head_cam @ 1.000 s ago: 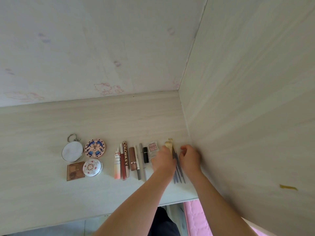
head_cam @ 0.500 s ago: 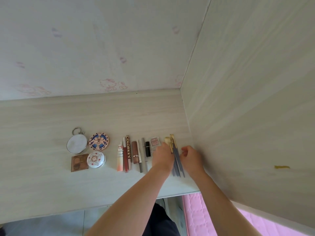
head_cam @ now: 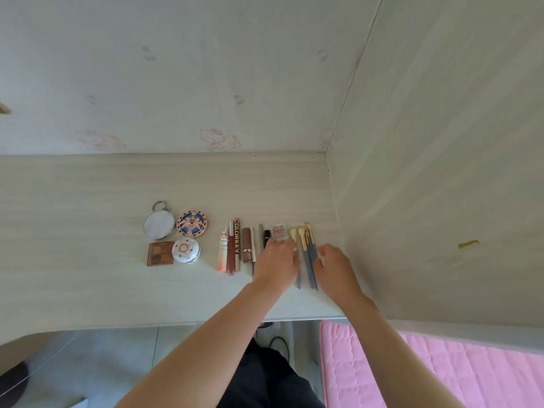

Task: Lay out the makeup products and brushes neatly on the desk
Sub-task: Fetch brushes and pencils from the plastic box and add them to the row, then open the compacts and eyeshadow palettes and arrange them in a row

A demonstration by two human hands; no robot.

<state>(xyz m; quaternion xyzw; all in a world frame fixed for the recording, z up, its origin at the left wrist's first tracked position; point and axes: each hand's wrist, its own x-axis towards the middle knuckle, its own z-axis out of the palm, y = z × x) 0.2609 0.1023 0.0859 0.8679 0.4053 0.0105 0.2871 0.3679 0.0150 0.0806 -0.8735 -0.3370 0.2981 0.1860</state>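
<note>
Several makeup brushes point(head_cam: 307, 254) with grey handles and pale tips lie side by side near the desk's right end. My left hand point(head_cam: 278, 265) rests just left of them, fingers touching the leftmost handle. My right hand point(head_cam: 334, 267) sits just right of them, fingers apart and curled toward the handles. Neither hand lifts anything. Left of the brushes lie a small pink palette point(head_cam: 279, 230), a black lipstick point(head_cam: 266, 235), a row of tubes and pencils point(head_cam: 237, 245), then a round mirror point(head_cam: 159, 225), a patterned compact point(head_cam: 192, 224), a white compact point(head_cam: 186, 250) and a brown eyeshadow palette point(head_cam: 160, 254).
The pale wooden desk point(head_cam: 88, 231) meets a wall at the back and a wooden side panel point(head_cam: 426, 187) close to the right of the brushes. Its front edge runs below my forearms. A pink mat point(head_cam: 412, 369) lies on the floor at lower right.
The brushes now lie more parallel and spread slightly. Both hands have drawn back toward the handles' lower half, with the right hand opening away from the brushes.
</note>
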